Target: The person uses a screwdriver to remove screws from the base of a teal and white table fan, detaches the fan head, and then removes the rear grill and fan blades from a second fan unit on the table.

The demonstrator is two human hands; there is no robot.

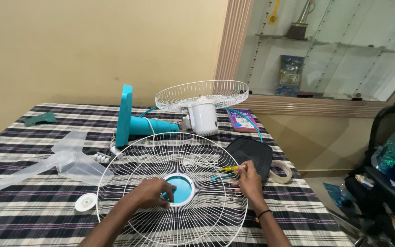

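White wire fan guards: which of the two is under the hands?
The near white wire guard with the teal centre disc, lying flat; the far white wire guard sits on the white motor housing.

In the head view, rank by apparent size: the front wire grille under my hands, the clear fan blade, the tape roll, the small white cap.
Largest to smallest, as they look:
1. Front wire grille
2. Clear fan blade
3. Tape roll
4. Small white cap

The tape roll and cap look close; the cap lies nearer the camera.
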